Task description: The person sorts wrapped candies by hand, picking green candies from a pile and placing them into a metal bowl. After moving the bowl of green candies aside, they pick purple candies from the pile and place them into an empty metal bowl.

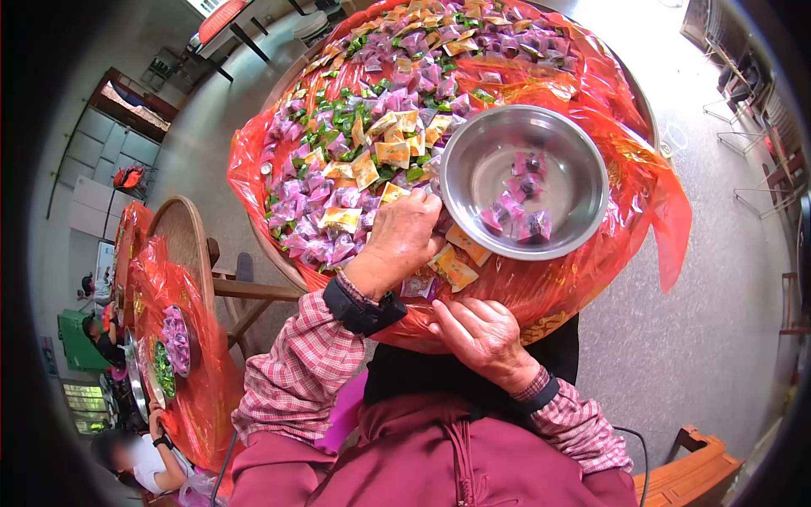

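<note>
A heap of small wrapped packets in purple (308, 203), green (414, 174) and yellow (393, 153) covers much of a round table lined with red plastic (591, 279). My left hand (400, 238) reaches into the heap's near edge, its fingers bent and pressed together, with their tips hidden beside the steel bowl. At the table's front edge, my right hand (481, 340) rests with thumb and fingers close together near a purple packet (418, 288). The steel bowl (469, 144) holds several purple packets (517, 221).
A second red-covered table (203, 406) at the left carries bowls of purple (176, 338) and green packets (164, 369). A person in white (156, 465) sits beside it. A wooden piece of furniture (693, 469) stands at lower right, chairs (735, 127) at upper right.
</note>
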Available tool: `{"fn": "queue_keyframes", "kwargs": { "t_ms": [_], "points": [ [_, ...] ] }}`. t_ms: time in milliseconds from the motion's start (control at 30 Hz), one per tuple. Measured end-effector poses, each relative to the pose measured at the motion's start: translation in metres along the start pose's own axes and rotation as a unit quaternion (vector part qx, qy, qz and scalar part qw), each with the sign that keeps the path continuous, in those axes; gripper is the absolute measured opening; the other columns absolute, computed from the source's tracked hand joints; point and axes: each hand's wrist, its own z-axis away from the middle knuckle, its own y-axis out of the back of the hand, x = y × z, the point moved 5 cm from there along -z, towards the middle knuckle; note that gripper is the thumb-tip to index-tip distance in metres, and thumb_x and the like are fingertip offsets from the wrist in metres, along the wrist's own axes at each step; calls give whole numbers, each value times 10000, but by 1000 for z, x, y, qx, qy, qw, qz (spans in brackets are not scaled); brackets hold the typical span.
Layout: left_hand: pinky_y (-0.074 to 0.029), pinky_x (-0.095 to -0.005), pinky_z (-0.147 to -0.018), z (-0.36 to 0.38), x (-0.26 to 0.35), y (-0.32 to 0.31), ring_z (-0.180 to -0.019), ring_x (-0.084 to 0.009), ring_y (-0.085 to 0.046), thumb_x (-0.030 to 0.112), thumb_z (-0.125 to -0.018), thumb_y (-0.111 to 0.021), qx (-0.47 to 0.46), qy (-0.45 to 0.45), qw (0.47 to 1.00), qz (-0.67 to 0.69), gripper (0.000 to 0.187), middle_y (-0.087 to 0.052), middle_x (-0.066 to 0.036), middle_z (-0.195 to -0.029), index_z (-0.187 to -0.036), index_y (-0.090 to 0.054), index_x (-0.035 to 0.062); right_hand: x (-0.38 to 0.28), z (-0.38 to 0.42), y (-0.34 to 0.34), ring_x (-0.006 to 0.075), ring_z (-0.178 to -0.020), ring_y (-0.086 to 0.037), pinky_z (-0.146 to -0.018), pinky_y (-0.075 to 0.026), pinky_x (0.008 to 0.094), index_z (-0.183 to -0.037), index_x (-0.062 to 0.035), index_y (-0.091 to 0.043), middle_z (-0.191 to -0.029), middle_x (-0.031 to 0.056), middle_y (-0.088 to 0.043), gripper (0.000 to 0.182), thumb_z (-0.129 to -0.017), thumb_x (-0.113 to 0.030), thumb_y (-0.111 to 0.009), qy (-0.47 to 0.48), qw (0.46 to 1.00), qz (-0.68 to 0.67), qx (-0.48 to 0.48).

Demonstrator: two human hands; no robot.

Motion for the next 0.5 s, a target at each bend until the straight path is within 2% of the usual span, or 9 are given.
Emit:
{"fn": "queue_keyframes", "kwargs": {
  "t_ms": [100,233,333,433,500],
  "points": [
    [-537,-506,-797,4,-2,-3,-939,-413,-643,209,-775,-755,-39,25,998,-34,355,-608,-188,-993,-1021,-591,14,0,0,0,188,-807,-648,-652,-495,319,-1140,24,-676,-945,74,-670,336,-881,-178,-746,1,1000,-1,0],
    [-539,-513,-792,11,-3,-3,-934,-424,-641,155,-774,-722,-45,14,998,-49,326,-602,-196,-997,-1032,-584,11,-1,0,1,193,-818,-654,-656,-497,323,-1139,24,-676,-945,74,-671,333,-879,-172,-744,2,1000,0,0],
    [-534,-514,-793,15,-4,-2,-931,-432,-638,98,-761,-677,-38,23,999,-6,292,-594,-202,-984,-1017,-572,4,-1,-1,0,195,-814,-654,-659,-497,323,-1136,24,-676,-945,75,-669,325,-880,-165,-742,3,1000,1,-3],
    [-532,-511,-803,19,-3,1,-932,-439,-635,54,-742,-637,-23,24,999,28,318,-601,-204,-1014,-1051,-584,-1,-1,-2,1,197,-806,-654,-660,-497,323,-1129,23,-675,-928,73,-668,316,-882,-163,-742,2,1000,0,-1],
    [-527,-494,-821,22,-5,1,-931,-444,-627,49,-730,-624,5,-8,997,78,386,-612,-210,-1010,-1111,-598,-9,-2,-3,3,199,-800,-655,-659,-497,325,-1122,21,-674,-906,71,-666,309,-884,-163,-743,1,1000,1,1]
  ]
}}
